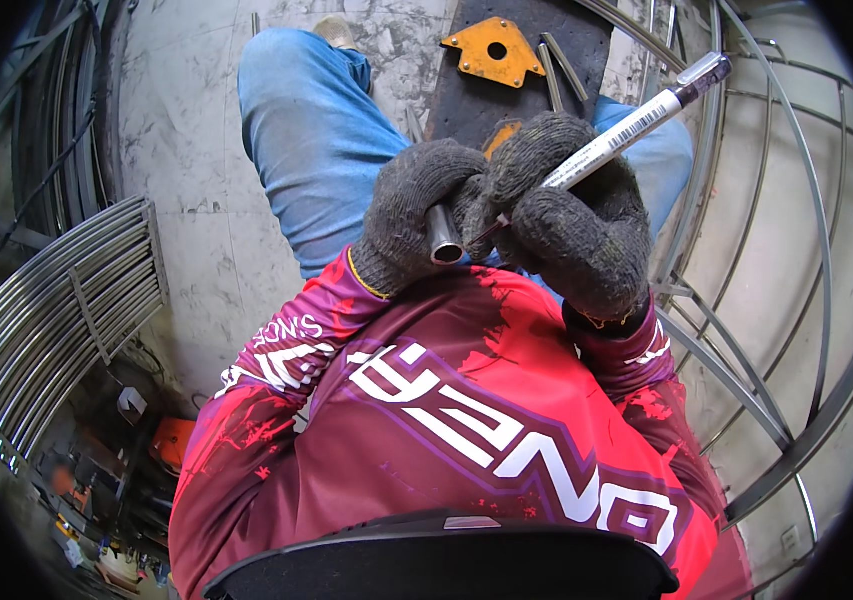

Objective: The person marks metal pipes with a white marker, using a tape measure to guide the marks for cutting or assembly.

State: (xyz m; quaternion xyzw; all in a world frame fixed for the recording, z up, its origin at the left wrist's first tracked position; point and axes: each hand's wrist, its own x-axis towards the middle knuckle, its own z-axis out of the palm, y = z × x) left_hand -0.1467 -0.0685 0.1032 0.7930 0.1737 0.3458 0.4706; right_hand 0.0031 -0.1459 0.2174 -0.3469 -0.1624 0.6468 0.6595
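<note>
My left hand [416, 205], in a dark grey knit glove, is closed around a short steel tube [443, 238] whose open end faces the camera. My right hand [571, 225], gloved the same way, grips a white marker pen [626, 135] with a dark cap end pointing up to the right. The pen's tip touches near the tube's end, between the two hands. Both hands are held close to my chest, above my blue-trousered knees.
An orange arrow-shaped welding magnet [494, 52] lies on a dark board [536, 40] ahead, with thin metal rods [552, 75] beside it. A curved steel-rod frame [746, 330] stands to the right. Bent rod racks [56, 310] are stacked at left on the concrete floor [181, 120].
</note>
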